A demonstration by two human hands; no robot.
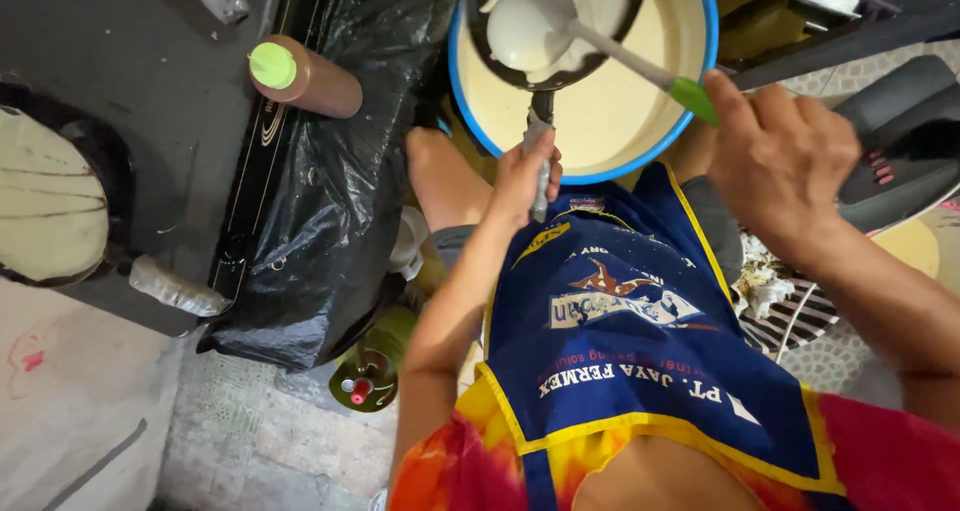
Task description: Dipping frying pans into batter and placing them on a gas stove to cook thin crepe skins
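Counting from the top: one big blue-rimmed basin (700, 91) full of pale batter, one small dark pan (560, 71) held over it, one ladle (530, 26) with a green grip, one brown squeeze bottle (305, 79) with a green cap lying on the black plastic sheet (330, 201), and one green gas bottle (375, 366) down by the floor. Off to the left sits one round pale crepe (45, 196) on a dark burner (only partly in frame).

Left hand (525, 176) is closed tight round the pan's handle, holding the pan level above the basin. Right hand (775, 156) is curled shut on the green end of the ladle, whose white bowl rests inside the pan, coated with batter.

A blue apron (620, 361) with yellow trim covers the lap, over a tie-dye shirt. The pan's far rim and the basin's top edge are cut off by the frame, the right fingertips are hidden behind the hand itself, and the grey shapes at far right are hard to make out.
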